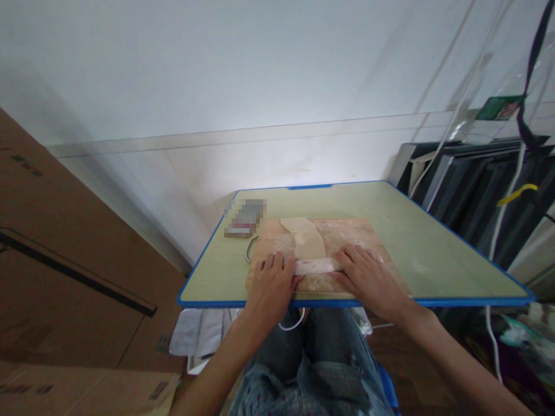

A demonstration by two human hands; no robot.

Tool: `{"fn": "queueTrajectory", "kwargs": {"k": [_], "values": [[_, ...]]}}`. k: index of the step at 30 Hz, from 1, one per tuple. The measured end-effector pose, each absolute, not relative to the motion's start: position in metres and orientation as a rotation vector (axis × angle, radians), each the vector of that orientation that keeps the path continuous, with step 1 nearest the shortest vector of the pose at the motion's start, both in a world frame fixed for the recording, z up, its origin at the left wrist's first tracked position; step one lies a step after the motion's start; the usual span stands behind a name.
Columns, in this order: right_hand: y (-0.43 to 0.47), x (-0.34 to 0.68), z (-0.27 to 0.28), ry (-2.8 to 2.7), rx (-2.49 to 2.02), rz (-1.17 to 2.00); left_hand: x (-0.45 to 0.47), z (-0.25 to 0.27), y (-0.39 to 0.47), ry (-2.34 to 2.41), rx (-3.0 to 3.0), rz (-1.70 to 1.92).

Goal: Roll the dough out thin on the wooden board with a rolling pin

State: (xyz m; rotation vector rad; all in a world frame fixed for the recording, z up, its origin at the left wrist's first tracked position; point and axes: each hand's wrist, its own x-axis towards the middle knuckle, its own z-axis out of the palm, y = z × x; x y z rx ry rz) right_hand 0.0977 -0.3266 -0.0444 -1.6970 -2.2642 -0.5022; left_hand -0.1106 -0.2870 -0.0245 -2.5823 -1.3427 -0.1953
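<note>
Blue denim trousers are worn on the legs, creased in folds and darker toward the knees. At the lap, a bluish cloth is seen, finely checked and flecked with red; whether it belongs to a top cannot be told. The left hand, right hand and both forearms are left bare.

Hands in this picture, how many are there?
2. The left hand is at the left end of the pale roll on the wooden board; the right hand is at its right end.
</note>
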Motion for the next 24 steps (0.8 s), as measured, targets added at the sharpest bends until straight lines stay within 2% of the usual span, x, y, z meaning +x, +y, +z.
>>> {"fn": "queueTrajectory", "kwargs": {"k": [10,15,19,24], "values": [[-0.292,0.130,-0.001,-2.625,-1.386,-0.353,-0.115,0.026,-0.234,-0.945,-2.808,0.255],[-0.256,0.142,0.011,-2.857,-1.300,-0.250,-0.111,0.035,-0.199,-0.670,-2.913,0.396],[-0.234,0.148,0.003,-2.997,-1.155,0.008,-0.107,0.035,-0.180,-0.528,-2.978,0.445],[-0.229,0.151,-0.003,-2.932,-1.124,0.312,-0.104,0.032,-0.173,-0.571,-3.134,0.533]]}}
